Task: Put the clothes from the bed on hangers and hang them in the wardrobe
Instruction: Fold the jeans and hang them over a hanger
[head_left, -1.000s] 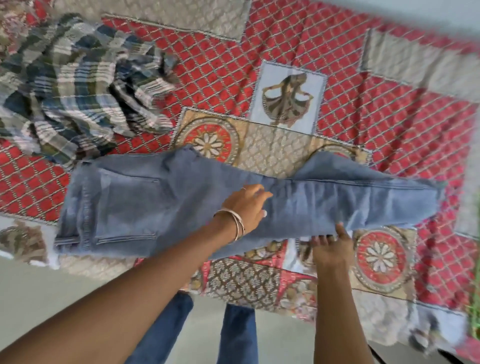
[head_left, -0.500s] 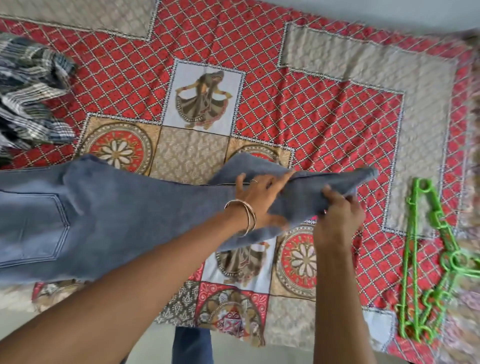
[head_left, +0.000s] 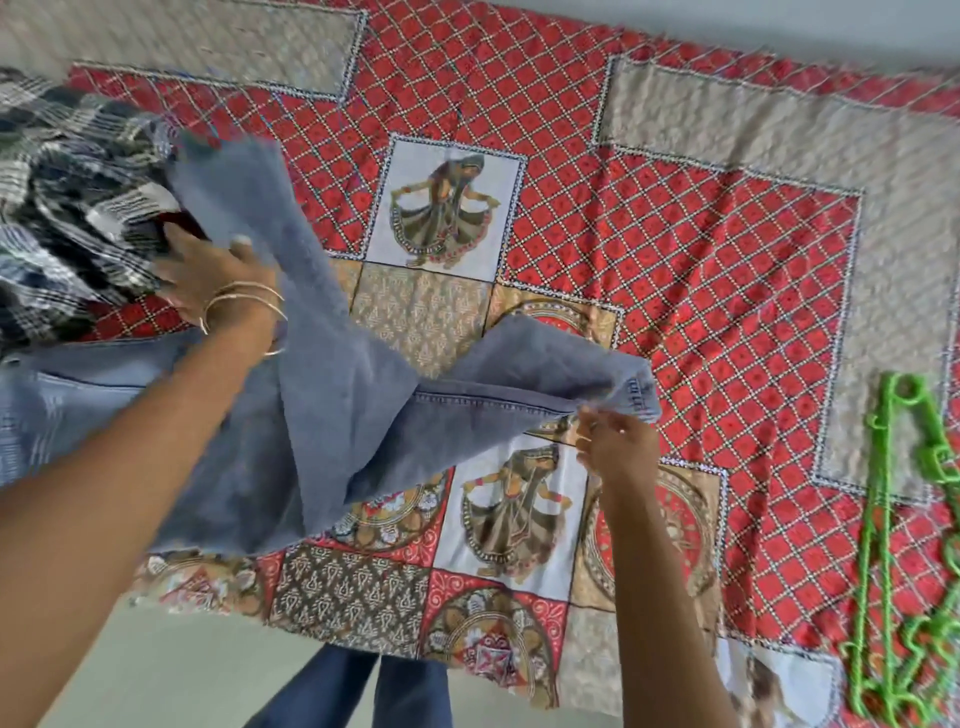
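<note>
Blue jeans (head_left: 332, 415) are seen at the left and middle of the frame, folded over and partly lifted off the bed (head_left: 675, 234). One leg end is raised toward the upper left, and the other points right. A checked shirt (head_left: 67, 208) is crumpled at the upper left. Green plastic hangers (head_left: 893, 519) are laid flat on the bed at the right edge.

Jeans being folded on a patterned bed

The left hand (head_left: 218, 275), with bangles at the wrist, gripped a leg of the blue jeans (head_left: 332, 405) near the plaid shirt (head_left: 67, 208), while the right hand (head_left: 618, 447) pinched the hem end. Green hangers (head_left: 893, 545) lay apart at the right edge of the bed (head_left: 675, 234), on its red patchwork cover.
</note>
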